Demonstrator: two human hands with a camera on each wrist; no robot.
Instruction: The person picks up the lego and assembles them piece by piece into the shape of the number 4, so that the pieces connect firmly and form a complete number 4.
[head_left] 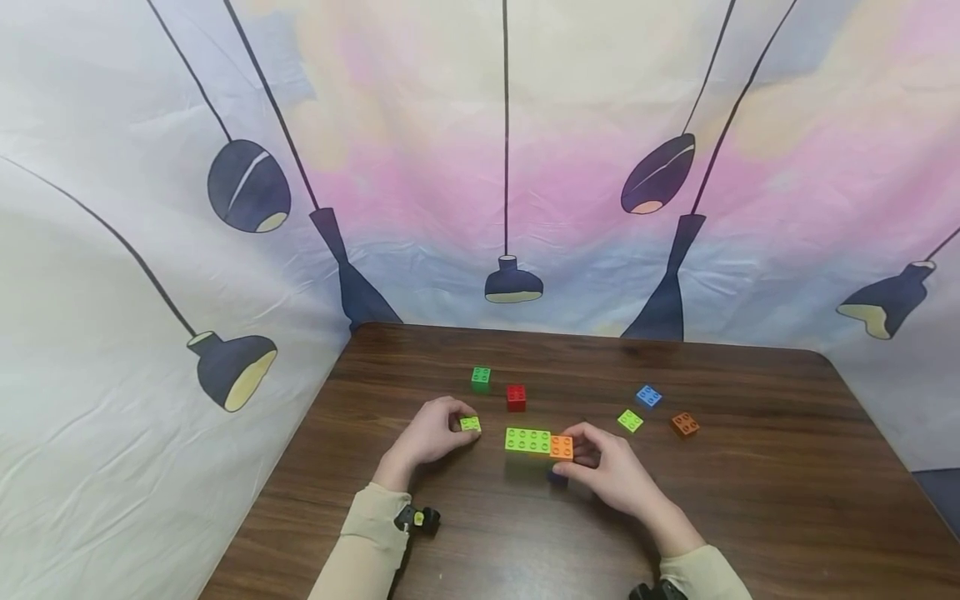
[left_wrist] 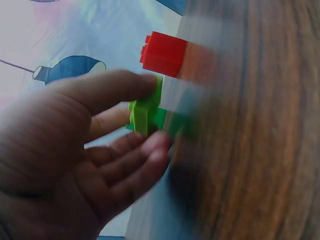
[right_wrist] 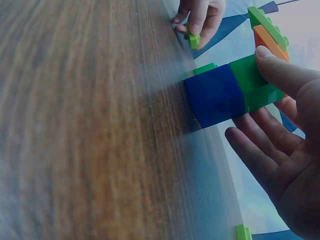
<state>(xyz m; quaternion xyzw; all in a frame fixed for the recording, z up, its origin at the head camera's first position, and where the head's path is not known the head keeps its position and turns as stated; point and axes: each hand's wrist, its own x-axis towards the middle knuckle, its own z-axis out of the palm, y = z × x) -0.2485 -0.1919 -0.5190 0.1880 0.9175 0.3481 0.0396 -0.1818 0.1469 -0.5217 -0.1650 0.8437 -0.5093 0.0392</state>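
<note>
My left hand (head_left: 431,432) pinches a small lime-green toy brick (head_left: 470,424) between thumb and fingers, close over the table. In the left wrist view this lime brick (left_wrist: 142,117) is on its side relative to the camera. With thumb and fingertips, my right hand (head_left: 615,471) holds a brick stack. A dark blue brick (right_wrist: 215,97) forms its bottom, a green brick (right_wrist: 247,75) sits above, then orange (head_left: 562,447), with a long lime brick (head_left: 527,440) at the top jutting left. The small lime brick is left of the stack, apart from it.
Beyond the hands stand a green brick (head_left: 481,381) and a red brick (head_left: 516,398). Farther right lie a blue brick (head_left: 648,396), another lime brick (head_left: 630,421) and a brownish-orange brick (head_left: 684,425). A lamp-printed cloth (head_left: 570,250) hangs behind the wooden table (head_left: 480,550).
</note>
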